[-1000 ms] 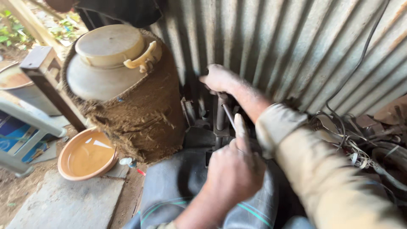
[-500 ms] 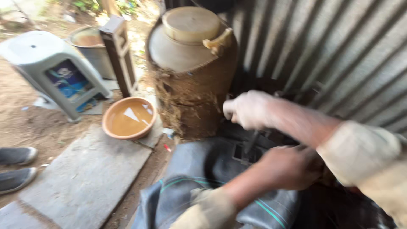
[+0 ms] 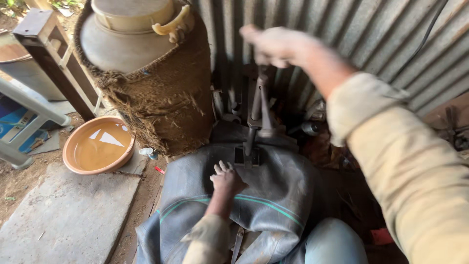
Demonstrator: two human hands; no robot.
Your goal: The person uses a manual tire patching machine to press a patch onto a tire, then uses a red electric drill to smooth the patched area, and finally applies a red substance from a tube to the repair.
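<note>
A dark grey rubber inner tube (image 3: 278, 195) with a thin green stripe lies draped in front of me. My left hand (image 3: 226, 179) rests flat on it with the fingers spread, just below a small metal clamp plate (image 3: 246, 156). An upright iron press (image 3: 258, 110) stands on the tube against the wall. My right hand (image 3: 277, 46) is blurred and closed around the top of the press's handle, with the beige sleeve reaching in from the right.
A large metal can wrapped in coarse sacking (image 3: 146, 73) stands left of the press. Beside it are an orange bowl of water (image 3: 97, 145), a plastic stool (image 3: 19, 124) and a concrete slab (image 3: 63, 215). Corrugated sheet metal (image 3: 351, 29) forms the back wall.
My right hand has risen to the top of the press handle. My left hand has dropped from beside the press onto the tube and spread flat. The view has shifted.
</note>
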